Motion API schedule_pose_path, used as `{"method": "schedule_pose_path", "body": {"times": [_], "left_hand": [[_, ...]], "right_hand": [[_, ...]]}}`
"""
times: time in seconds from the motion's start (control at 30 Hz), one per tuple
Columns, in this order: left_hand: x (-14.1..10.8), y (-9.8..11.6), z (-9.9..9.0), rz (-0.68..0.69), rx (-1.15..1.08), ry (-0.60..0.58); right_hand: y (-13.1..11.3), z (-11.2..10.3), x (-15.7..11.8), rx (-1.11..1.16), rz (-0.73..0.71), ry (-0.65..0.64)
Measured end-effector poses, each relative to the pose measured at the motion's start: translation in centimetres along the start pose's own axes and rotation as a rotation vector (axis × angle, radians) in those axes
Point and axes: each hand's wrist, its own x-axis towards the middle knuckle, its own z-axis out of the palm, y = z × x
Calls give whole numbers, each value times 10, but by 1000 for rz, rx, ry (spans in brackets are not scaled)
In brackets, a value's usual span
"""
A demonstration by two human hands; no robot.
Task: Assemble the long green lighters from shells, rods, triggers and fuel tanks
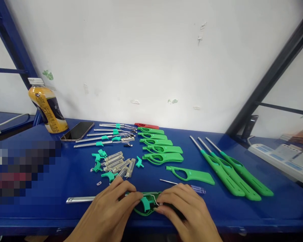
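Observation:
At the table's front edge lies a half-assembled long-neck lighter [140, 213], its green shell open to view. My left hand [111, 208] is closed on its neck end, with the metal tube [81, 199] sticking out to the left. Between my hands a teal trigger [146, 203] sits in the shell, beside a white wire [155, 200]. My right hand [185, 208] is closed on the lighter's handle end, fingertips at the wire's end; the palm side is hidden. Just beyond my left hand are loose teal triggers [109, 175] and clear fuel tanks [130, 168].
Metal tubes with wires [98, 144] and green shell halves [164, 158] lie in rows farther back, near one red shell [147, 126]. Behind my right hand are a screwdriver [198, 189] and a shell half [194, 175]. Assembled lighters [227, 174] lie right; a phone [78, 131] and bottle [47, 107] stand left.

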Motion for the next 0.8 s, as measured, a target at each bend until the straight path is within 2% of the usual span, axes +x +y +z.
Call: {"method": "schedule_pose_path", "body": {"times": [0.27,0.37,0.53,0.8], "left_hand": [[10,-4,-4,71,95,-86],[11,-3,-4,65,90,-55],[12,0,-3,17,52,-14],[15,-2,2,17,-21,64]], "right_hand": [[-5,0,7,8,-6,54],[-5,-1,8,-2,-13,65],[-3,-2,4,-1,42,-25],[-3,-2,2,16,63,-48]]}}
